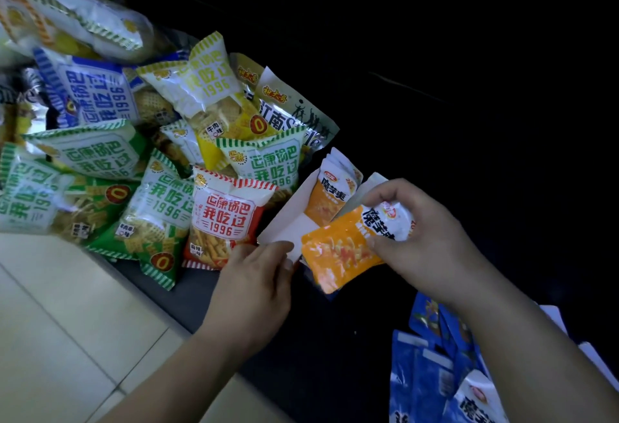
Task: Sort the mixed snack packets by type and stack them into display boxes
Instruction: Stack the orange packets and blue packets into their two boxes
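Observation:
My right hand grips an orange and white snack packet by its white top end, just in front of a small white display box. Several matching orange packets stand upright inside that box. My left hand pinches the box's near corner edge. A heap of larger snack bags lies to the left: a red one, green ones, a yellow one and a blue one.
Several blue packets stand in another white box at the lower right. The work surface is dark, almost black at the back. Its front edge runs diagonally, with pale floor tiles below at the lower left.

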A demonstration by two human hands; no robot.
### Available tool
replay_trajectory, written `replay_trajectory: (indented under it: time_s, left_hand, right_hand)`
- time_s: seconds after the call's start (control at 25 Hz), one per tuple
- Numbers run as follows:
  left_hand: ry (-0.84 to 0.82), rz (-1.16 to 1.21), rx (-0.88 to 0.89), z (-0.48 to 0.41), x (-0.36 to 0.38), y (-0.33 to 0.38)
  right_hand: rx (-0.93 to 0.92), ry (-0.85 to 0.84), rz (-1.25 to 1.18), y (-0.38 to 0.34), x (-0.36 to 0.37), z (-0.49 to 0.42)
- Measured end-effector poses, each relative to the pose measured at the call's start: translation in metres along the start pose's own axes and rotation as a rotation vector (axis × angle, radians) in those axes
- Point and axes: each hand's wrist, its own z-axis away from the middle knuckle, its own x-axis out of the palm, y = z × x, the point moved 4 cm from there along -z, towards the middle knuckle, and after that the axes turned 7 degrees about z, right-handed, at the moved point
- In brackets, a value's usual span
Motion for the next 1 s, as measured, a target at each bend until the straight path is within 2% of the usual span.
replay_trajectory:
  time_s: [0.16,0.32,0.44,0.6,0.68,0.76,0.88,1.0]
  left_hand:
    - [-0.040,0.040,0.051,0.014,0.010,0.014]
    - [-0.097,0.118,0.092,0.032,0.016,0.027]
    - [-0.090,0.213,0.103,0.035,0.008,0.026]
    - [0.086,0.180,0.023,0.016,-0.010,0.007]
    - [0.096,0.131,0.006,0.006,-0.006,0.002]
    - [0.057,0.105,0.012,0.001,0.002,0.003]
    - [-0.002,0.095,0.014,-0.001,0.012,0.005]
    - [-0.016,0.146,0.019,-0.005,0.014,0.007]
  right_hand:
    - [-0.058,0.066,0.050,-0.008,-0.015,-0.003]
    - [-0.150,0.039,0.112,-0.022,-0.010,-0.016]
    - [-0.147,-0.030,0.300,-0.020,0.008,-0.030]
    - [-0.245,-0.135,0.621,-0.035,0.029,-0.053]
    - [-0.286,-0.203,0.782,-0.049,0.033,-0.067]
    - [-0.252,-0.288,0.909,-0.052,0.033,-0.079]
    - [-0.205,-0.325,0.891,-0.040,0.030,-0.091]
    - [-0.237,-0.225,0.930,-0.021,0.033,-0.096]
